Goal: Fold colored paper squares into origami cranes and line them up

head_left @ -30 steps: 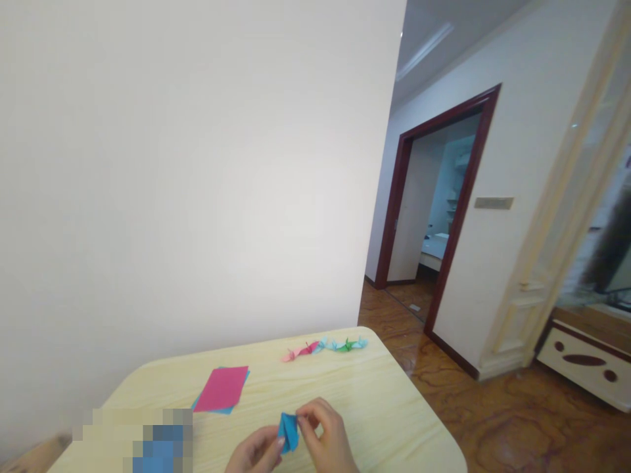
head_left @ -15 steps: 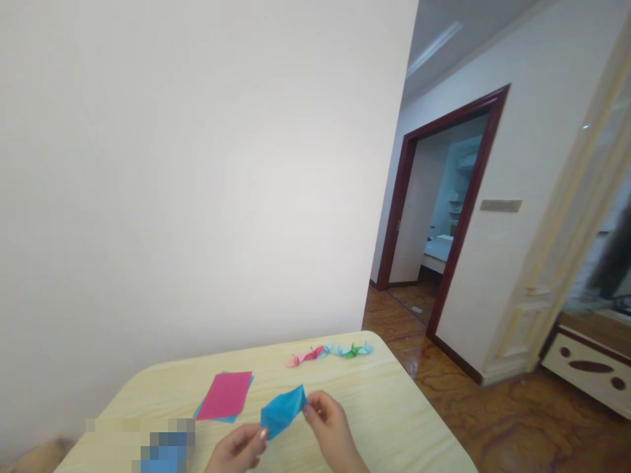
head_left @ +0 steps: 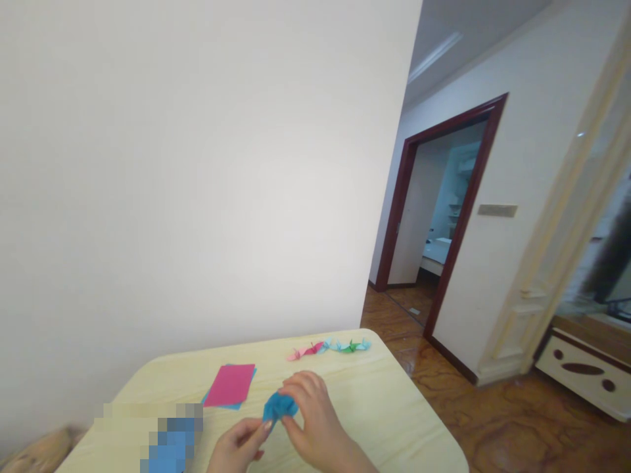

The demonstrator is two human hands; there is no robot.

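A folded sheet of blue origami paper (head_left: pixel 279 406) is held above the table, bunched between both hands. My left hand (head_left: pixel 241 443) pinches its lower left corner between thumb and fingers. Over its right side, my right hand (head_left: pixel 315 417) is closed, fingers curved across the top and thumb below. The right fingers hide part of the paper. Left of it lies a stack of square paper (head_left: pixel 231 385), pink on top with blue edges showing beneath. Behind the hands, a row of small folded paper cranes (head_left: pixel 328 348) in pink, blue and green sits near the table's far edge.
The pale wood-grain table (head_left: pixel 394 401) has rounded corners and its far side is near a white wall (head_left: pixel 197 197). A blurred-out blue patch (head_left: pixel 170 447) covers the table's left front. To the right are a doorway (head_left: pixel 434 217) and a low cabinet (head_left: pixel 582 374).
My right hand has moved left and over the paper, changing its hold. The blue paper went from spread wide to bunched up. My left hand keeps its pinch.
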